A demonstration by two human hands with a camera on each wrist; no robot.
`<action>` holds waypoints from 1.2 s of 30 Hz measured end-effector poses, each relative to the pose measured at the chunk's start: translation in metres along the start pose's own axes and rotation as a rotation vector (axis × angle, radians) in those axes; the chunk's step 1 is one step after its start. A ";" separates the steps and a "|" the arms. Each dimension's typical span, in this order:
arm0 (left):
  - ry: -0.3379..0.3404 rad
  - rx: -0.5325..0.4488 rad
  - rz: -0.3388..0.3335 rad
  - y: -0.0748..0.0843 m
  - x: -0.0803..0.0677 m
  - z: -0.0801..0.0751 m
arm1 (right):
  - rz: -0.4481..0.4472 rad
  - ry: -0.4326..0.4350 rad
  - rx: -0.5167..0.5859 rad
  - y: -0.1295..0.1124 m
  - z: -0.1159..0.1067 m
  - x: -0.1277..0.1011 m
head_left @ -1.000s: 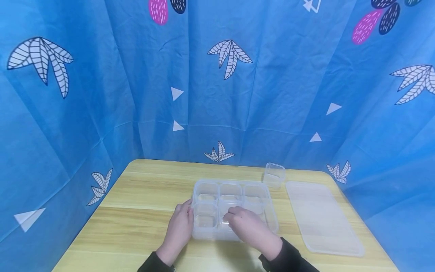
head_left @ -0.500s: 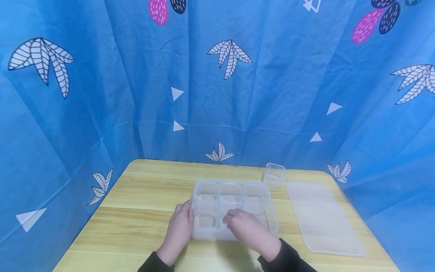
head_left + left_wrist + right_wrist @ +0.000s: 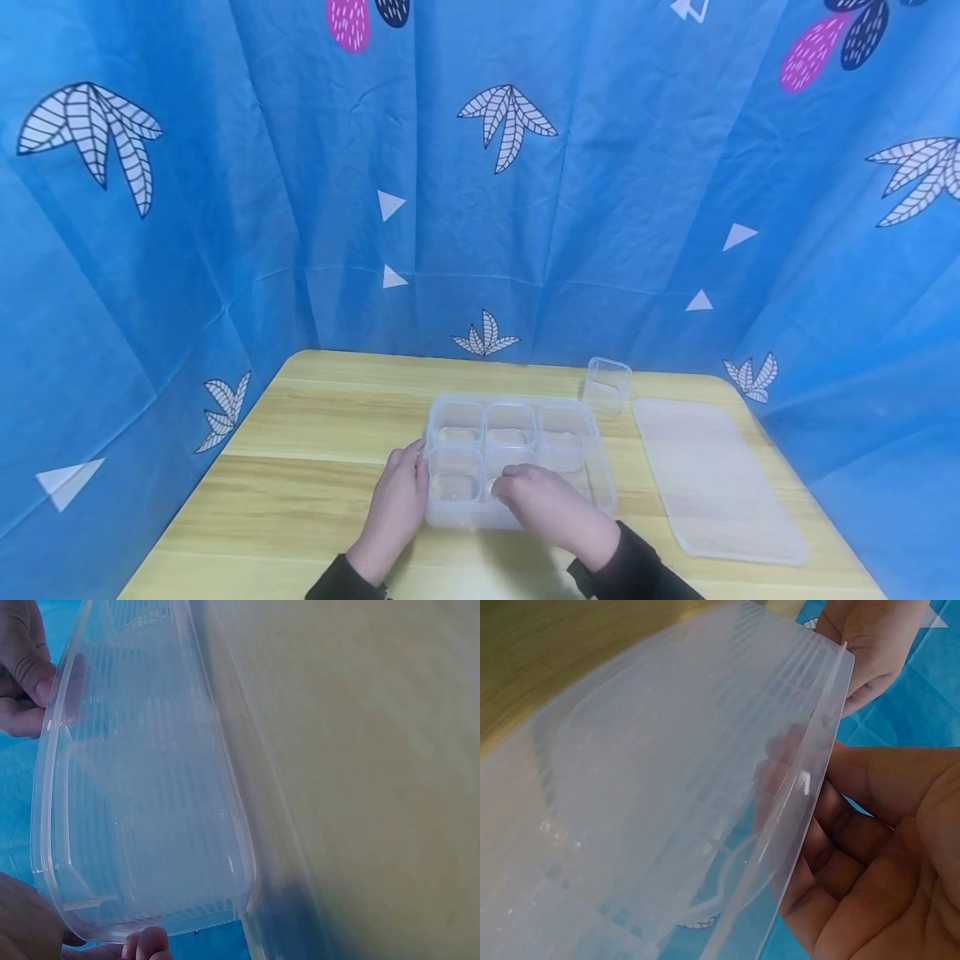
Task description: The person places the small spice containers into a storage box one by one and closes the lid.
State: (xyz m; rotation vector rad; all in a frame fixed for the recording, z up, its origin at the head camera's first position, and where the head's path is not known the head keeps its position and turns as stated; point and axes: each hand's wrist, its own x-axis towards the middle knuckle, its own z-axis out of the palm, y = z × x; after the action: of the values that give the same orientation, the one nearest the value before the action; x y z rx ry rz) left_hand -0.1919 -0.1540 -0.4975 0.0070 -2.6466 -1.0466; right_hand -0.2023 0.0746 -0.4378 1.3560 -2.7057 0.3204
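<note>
A clear plastic tray [image 3: 603, 487] with several small clear cups set in it lies on the wooden table [image 3: 300, 467]. My left hand [image 3: 408, 477] grips the tray's left rim, its thumb tip [image 3: 146, 946] showing at the rim in the left wrist view. My right hand [image 3: 510, 486] reaches into the front middle of the tray, fingers curled on a small clear cup [image 3: 504, 467]. In the right wrist view my right hand's fingers [image 3: 817, 825] show through the cup's clear wall [image 3: 705, 787], and my left hand [image 3: 866, 652] pinches the rim beyond.
One loose clear cup [image 3: 606, 385] stands behind the tray's far right corner. A flat translucent lid [image 3: 712, 479] lies to the right, near the table edge. Blue patterned cloth [image 3: 480, 208] walls in the table at the back and sides.
My right hand has edged slightly toward me over the tray's front middle compartment. The left hand and the tray have stayed put.
</note>
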 end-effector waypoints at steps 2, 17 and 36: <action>0.009 -0.004 0.006 0.000 0.000 0.000 | 0.004 -0.012 0.010 0.000 0.000 0.001; -0.003 -0.005 0.007 0.004 0.000 -0.003 | 0.012 -0.026 0.042 0.005 0.004 0.000; -0.016 -0.008 -0.015 0.000 0.000 0.000 | 0.007 -0.021 0.031 0.003 0.003 0.000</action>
State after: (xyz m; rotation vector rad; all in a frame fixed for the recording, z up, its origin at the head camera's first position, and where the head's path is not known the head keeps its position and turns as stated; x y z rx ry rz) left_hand -0.1925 -0.1539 -0.4978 0.0167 -2.6606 -1.0669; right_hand -0.2047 0.0758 -0.4408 1.3658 -2.7345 0.3522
